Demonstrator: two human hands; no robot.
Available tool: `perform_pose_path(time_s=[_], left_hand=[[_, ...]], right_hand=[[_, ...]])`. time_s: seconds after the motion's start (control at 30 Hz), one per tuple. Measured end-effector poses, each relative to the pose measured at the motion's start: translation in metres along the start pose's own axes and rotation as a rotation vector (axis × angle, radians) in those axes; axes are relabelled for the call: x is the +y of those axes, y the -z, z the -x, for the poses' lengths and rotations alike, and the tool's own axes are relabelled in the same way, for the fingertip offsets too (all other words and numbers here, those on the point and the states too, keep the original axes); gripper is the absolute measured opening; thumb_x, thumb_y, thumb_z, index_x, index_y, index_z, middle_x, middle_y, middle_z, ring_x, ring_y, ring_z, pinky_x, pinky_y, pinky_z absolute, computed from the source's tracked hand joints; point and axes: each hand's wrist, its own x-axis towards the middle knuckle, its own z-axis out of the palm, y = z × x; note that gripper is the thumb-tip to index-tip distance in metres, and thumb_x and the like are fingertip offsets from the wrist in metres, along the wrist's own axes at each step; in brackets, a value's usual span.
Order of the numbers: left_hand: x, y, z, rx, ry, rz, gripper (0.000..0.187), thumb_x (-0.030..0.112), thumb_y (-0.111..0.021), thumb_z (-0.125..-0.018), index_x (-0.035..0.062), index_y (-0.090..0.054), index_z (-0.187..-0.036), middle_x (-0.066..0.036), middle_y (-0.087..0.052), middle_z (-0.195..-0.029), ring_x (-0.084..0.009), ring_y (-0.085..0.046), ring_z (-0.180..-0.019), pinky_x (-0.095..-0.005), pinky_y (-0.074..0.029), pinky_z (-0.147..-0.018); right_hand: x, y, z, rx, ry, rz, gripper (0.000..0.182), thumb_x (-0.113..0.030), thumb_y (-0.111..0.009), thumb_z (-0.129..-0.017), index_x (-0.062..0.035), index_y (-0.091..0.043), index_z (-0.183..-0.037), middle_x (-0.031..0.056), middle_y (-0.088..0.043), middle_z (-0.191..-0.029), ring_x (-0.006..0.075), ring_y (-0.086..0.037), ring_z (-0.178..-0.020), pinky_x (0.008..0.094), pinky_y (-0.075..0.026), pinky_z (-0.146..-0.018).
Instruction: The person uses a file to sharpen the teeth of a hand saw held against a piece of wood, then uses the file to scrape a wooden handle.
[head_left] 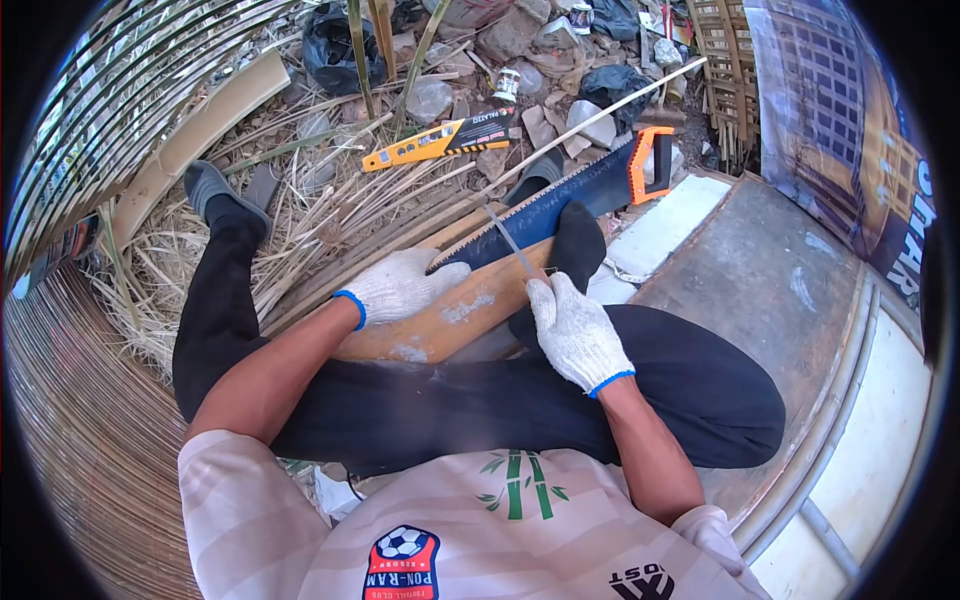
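Note:
A hand saw with a dark blue blade and an orange-and-black handle lies slanting across a wooden board, teeth facing away from me. My left hand, in a white knit glove, is closed at the blade's narrow end. My right hand, gloved alike, grips a thin metal file by its short handle. The file crosses the toothed edge near the middle of the blade. My foot in a black sock rests against the blade near the saw's handle.
A yellow-and-black saw sleeve lies on the debris ahead. Bamboo strips run beside the board, and one pale stick reaches far right. Straw and shavings cover the left ground. A worn wooden panel lies at right.

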Motion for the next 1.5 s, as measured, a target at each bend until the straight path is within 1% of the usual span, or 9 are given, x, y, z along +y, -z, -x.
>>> perform_pose_path(time_s=[0.2,0.3,0.4,0.67,0.9,1.1,1.23,1.4,1.5], left_hand=[[-0.009,-0.015,-0.005,0.038,0.007,0.034,0.074,0.062,-0.054,-0.104,-0.0074,-0.071,-0.125,-0.034,-0.072,-0.119,-0.0466,-0.07,-0.115,-0.0497,-0.052,-0.1],[-0.007,0.002,-0.007,0.039,0.006,0.018,0.073,0.061,-0.054,-0.104,-0.0069,-0.07,-0.127,-0.034,-0.072,-0.12,-0.0456,-0.07,-0.115,-0.049,-0.051,-0.101],[0.002,0.002,-0.002,0.004,0.041,-0.032,0.068,0.056,-0.055,-0.106,-0.0039,-0.068,-0.133,-0.031,-0.073,-0.12,-0.0431,-0.07,-0.114,-0.0461,-0.05,-0.102],[-0.002,0.0,-0.003,-0.049,0.002,0.028,0.071,0.06,-0.052,-0.106,-0.0038,-0.068,-0.133,-0.031,-0.072,-0.123,-0.0418,-0.069,-0.113,-0.0461,-0.049,-0.101],[-0.002,-0.002,-0.001,0.03,-0.042,0.011,0.069,0.061,-0.053,-0.105,-0.002,-0.074,-0.124,-0.031,-0.074,-0.117,-0.0472,-0.07,-0.108,-0.0498,-0.051,-0.095],[-0.003,-0.005,-0.001,0.05,-0.008,0.01,0.073,0.062,-0.053,-0.104,-0.0049,-0.073,-0.124,-0.035,-0.072,-0.118,-0.048,-0.069,-0.112,-0.0505,-0.051,-0.099],[-0.001,-0.011,-0.002,0.051,0.016,-0.042,0.071,0.059,-0.053,-0.106,-0.0059,-0.069,-0.13,-0.034,-0.072,-0.121,-0.0448,-0.07,-0.116,-0.047,-0.05,-0.102],[-0.009,-0.008,-0.006,0.059,-0.024,-0.024,0.076,0.062,-0.053,-0.104,-0.0074,-0.069,-0.13,-0.035,-0.07,-0.126,-0.0484,-0.067,-0.121,-0.0487,-0.049,-0.105],[-0.022,-0.011,-0.014,0.093,-0.073,-0.064,0.076,0.063,-0.052,-0.104,-0.0064,-0.068,-0.132,-0.034,-0.07,-0.128,-0.0472,-0.067,-0.121,-0.049,-0.049,-0.105]], right_hand=[[-0.006,-0.013,-0.041,0.074,0.357,0.305,0.041,-0.04,-0.046,-0.112,-0.0003,-0.057,-0.115,0.0352,-0.068,-0.092,0.0554,-0.069,-0.086,0.0636,-0.055,-0.075],[0.021,-0.041,-0.074,0.144,0.316,0.162,0.049,-0.047,-0.042,-0.112,-0.0014,-0.058,-0.12,0.0245,-0.062,-0.077,0.042,-0.069,-0.068,0.0539,-0.056,-0.06],[-0.047,0.044,-0.058,-0.439,-0.307,-0.343,0.046,-0.047,-0.039,-0.113,-0.0055,-0.056,-0.107,0.0069,-0.055,-0.072,0.0214,-0.06,-0.051,0.0376,-0.051,-0.047],[-0.003,0.015,-0.015,-0.033,0.052,0.029,0.042,-0.041,-0.042,-0.114,-0.0032,-0.06,-0.115,0.0334,-0.066,-0.104,0.0549,-0.063,-0.104,0.0632,-0.049,-0.083],[0.017,0.004,0.006,0.001,0.28,0.211,0.029,-0.027,-0.041,-0.115,-0.0053,-0.059,-0.124,0.0274,-0.062,-0.108,0.0502,-0.068,-0.095,0.0606,-0.053,-0.077],[0.007,0.002,0.004,-0.054,-0.018,0.134,0.03,-0.028,-0.044,-0.113,-0.0054,-0.06,-0.126,0.0274,-0.064,-0.101,0.0518,-0.069,-0.084,0.0604,-0.055,-0.076],[0.002,-0.016,-0.027,0.042,0.326,0.362,0.034,-0.033,-0.045,-0.112,-0.004,-0.062,-0.117,0.0294,-0.066,-0.101,0.0522,-0.07,-0.087,0.0625,-0.056,-0.078],[-0.016,-0.014,-0.062,-0.037,-0.016,0.151,0.034,-0.032,-0.04,-0.114,-0.0095,-0.062,-0.128,0.0254,-0.067,-0.109,0.0543,-0.069,-0.09,0.0633,-0.053,-0.086],[-0.024,0.002,-0.048,-0.038,0.091,0.059,0.039,-0.035,-0.039,-0.114,-0.0082,-0.06,-0.131,0.0291,-0.069,-0.114,0.056,-0.068,-0.097,0.0638,-0.052,-0.088]])
